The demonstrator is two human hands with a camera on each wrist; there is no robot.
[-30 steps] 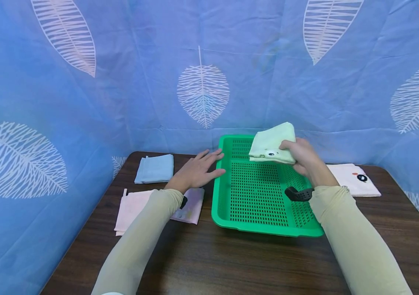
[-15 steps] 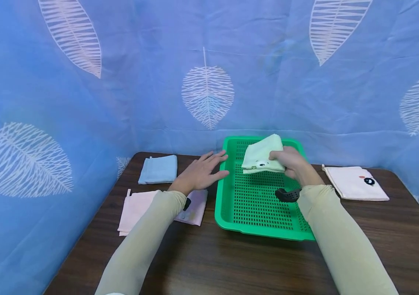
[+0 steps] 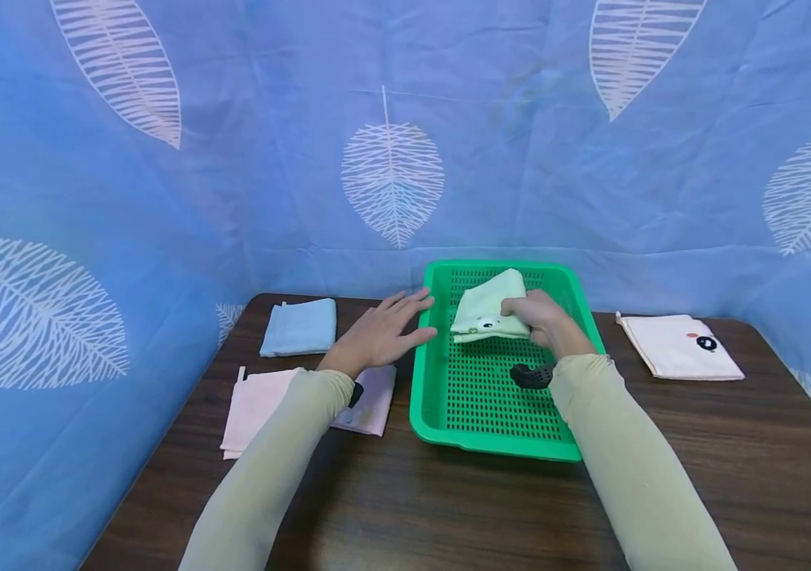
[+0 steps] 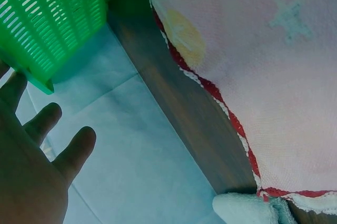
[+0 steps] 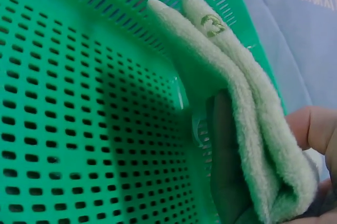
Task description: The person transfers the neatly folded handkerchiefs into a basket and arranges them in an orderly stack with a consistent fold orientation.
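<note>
Mint-green terry cloth [image 3: 480, 308], folded in layers, sits tilted within the rim of the basket [image 3: 498, 446], toward its far half. Looks clear of the mesh floor, shadow under it; exact gap can't be read. Soft nap, dark eye mark [image 3: 487, 325] and small olive motif [image 5: 212, 25] by the near edge, layers splaying at the end away from your grip

Your right hand [image 3: 544, 313] pinches one side, thumb [image 5: 310, 124] on top, fingers beneath. Step in hand reads as laying it down: level it, land the free edge first, then ease the lower fingers out before lifting the thumb. Let go high and the layers probably flop open. Mind the black wrist device [image 3: 530, 377], it could snag the mesh

Your left hand [image 3: 380, 337] is empty, fingers straight and spread at the left rim; can't tell if they touch. Could steady the basket from there

Left of the basket: lilac cloth [image 3: 377, 396] partly behind your forearm, pink cloth [image 3: 255, 404], blue cloth [image 3: 298, 327]. White cloth [image 3: 684, 347] on the right. All on the dark wood table [image 3: 448, 515]
</note>
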